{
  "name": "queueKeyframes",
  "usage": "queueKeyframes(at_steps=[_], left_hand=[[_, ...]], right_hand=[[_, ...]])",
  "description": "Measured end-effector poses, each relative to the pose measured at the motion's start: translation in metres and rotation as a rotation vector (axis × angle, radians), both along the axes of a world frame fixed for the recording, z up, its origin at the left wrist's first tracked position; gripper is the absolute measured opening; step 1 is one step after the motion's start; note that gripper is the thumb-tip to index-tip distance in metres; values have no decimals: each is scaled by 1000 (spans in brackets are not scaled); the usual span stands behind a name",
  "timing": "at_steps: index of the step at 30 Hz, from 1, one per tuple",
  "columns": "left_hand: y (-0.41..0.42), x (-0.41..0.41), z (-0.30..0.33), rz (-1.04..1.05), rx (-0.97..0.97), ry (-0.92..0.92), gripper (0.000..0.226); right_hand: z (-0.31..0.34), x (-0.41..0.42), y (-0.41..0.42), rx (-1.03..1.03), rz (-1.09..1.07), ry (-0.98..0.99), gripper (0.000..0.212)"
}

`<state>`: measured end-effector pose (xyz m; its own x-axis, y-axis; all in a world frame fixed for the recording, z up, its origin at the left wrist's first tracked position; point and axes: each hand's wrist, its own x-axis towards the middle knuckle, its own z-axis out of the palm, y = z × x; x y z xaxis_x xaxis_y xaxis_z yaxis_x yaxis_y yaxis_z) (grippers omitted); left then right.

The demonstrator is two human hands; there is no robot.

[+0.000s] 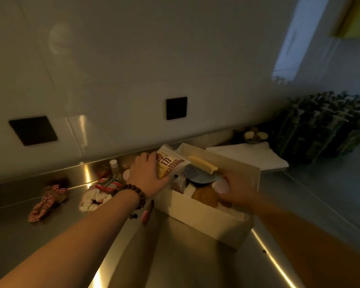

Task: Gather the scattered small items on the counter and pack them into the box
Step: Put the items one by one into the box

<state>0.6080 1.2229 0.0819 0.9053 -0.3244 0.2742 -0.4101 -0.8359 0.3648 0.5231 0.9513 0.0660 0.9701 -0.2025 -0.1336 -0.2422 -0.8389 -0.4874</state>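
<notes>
1. Furthest left of the fingers, a red-and-white patterned scrunchie (47, 202) lies loose on the steel counter (185, 256), well apart from the box.
2. Nearer in, a white scrunchie (92, 199) and a striped red-and-green item (107, 182) sit just left of the left wrist; a small white-capped bottle (113, 164) stands behind them and a pink pen-like stick (147, 212) lies under the wrist, beside the box's left end.
3. The left hand (147, 175), with a bead bracelet (136, 195) on the wrist, curls its fingers round a printed sachet (170, 161) and holds it over the left end of the white box (206, 217). The sachet's long axis runs up and away from the fingers, tilted; the open box lies directly right of and below them.
4. Inside the box, right of those fingers, a yellow bar (202, 164) rests across a blue-grey ribbed piece (197, 175), with an orange-brown lump (206, 197) nearer the front wall.
5. The right hand (237, 187) is over the box's right end, fingers curled round a pale, rounded object (221, 186) that I cannot identify.
6. Judgement: the sachet needs only a short drop rightward and down, and the 4 or 5 loose items all lie on the left hand's side.
</notes>
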Motion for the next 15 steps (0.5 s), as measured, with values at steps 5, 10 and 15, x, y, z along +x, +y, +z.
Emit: queueKeyframes(at_steps=[5, 10, 15], left_hand=[[-25, 11, -1, -70, 9, -9, 81], [-42, 19, -5, -157, -32, -1, 83], [-54, 22, -13, -234, -30, 13, 81]], right_hand=[[-19, 4, 1, -140, 148, 227, 74], [-39, 13, 6, -215, 174, 380, 81], [-42, 16, 11, -200, 213, 370, 18]])
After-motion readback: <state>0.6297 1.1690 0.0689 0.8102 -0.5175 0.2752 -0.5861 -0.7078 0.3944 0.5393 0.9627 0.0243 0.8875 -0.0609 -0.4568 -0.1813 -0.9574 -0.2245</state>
